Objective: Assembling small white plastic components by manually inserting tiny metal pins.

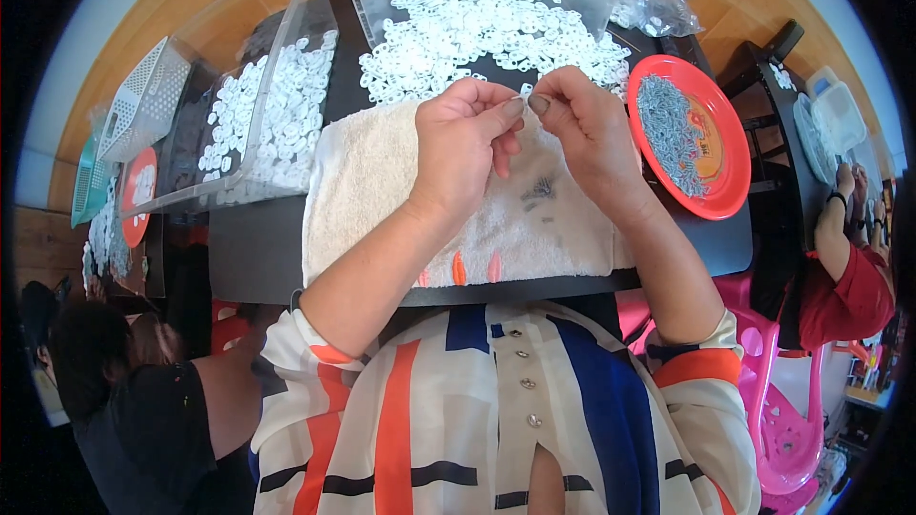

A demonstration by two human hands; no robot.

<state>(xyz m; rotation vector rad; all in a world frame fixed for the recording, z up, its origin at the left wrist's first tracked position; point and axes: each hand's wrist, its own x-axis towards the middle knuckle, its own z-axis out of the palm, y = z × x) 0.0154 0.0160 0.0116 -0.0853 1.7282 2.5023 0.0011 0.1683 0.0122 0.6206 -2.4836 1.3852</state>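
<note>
At the towel's (358,167) twelve-o'clock edge, left hand (463,138) and right hand (592,133) narrowly pinch a white piece (526,91) between them; white parts (477,14) lie beyond, pins (665,133) in the plate (733,193) at three o'clock.

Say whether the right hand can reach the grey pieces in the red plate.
Likely yes: the right hand is just left of the red plate, and nothing visible covers the grey pieces or blocks the way, though it looks busy beside the left hand.
</note>
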